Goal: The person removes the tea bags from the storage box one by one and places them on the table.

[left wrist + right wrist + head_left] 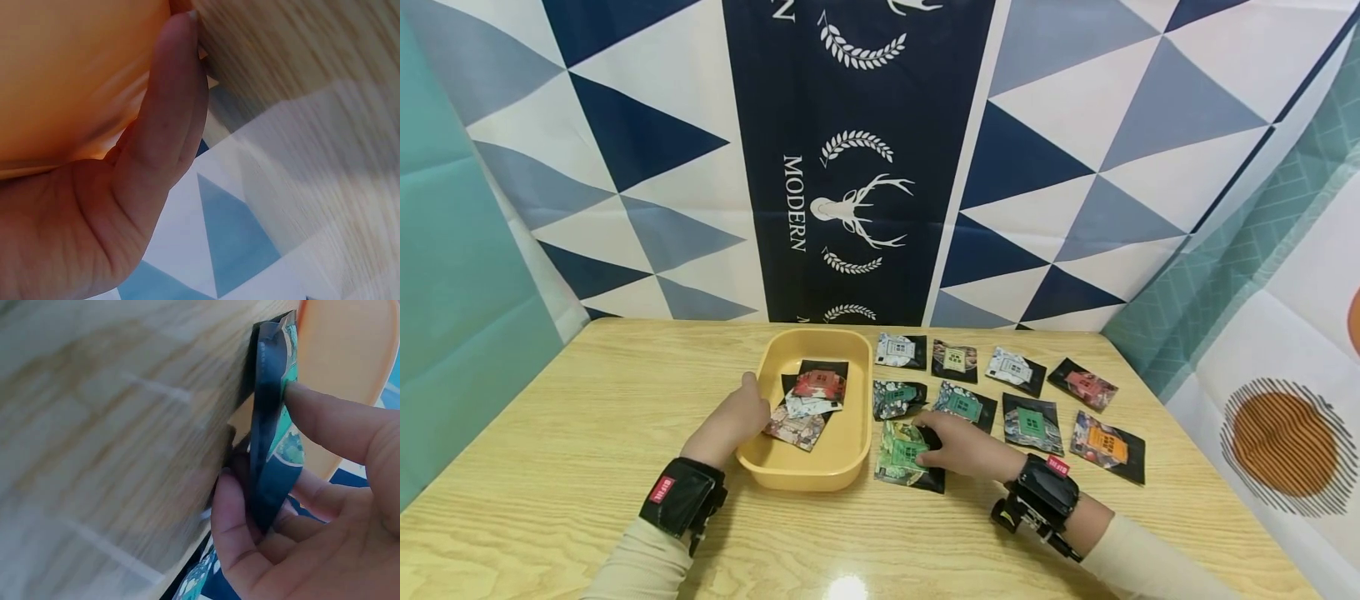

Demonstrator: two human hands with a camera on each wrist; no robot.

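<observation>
My left hand (733, 423) lies against the left side of the yellow bin (806, 481), which holds several overlapping packets (820, 385). In the left wrist view, the fingers of my left hand (156, 137) run fairly straight along the bin's wall (69, 75); the thumb is not distinguishable. Just right of the bin, my right hand (966, 446) grips a black-edged green packet (901, 454). The right wrist view shows this packet (275, 469) tilted up on edge, pinched by my right hand (312, 487) with the thumb on its printed face and fingers behind.
Several other packets lie in rows right of the bin, including a dark green one (895, 399), a blue-green one (958, 403), an orange-labelled one (1105, 446) and a red-labelled one (1082, 383). A patterned cloth (850, 208) hangs behind the wooden table (587, 433).
</observation>
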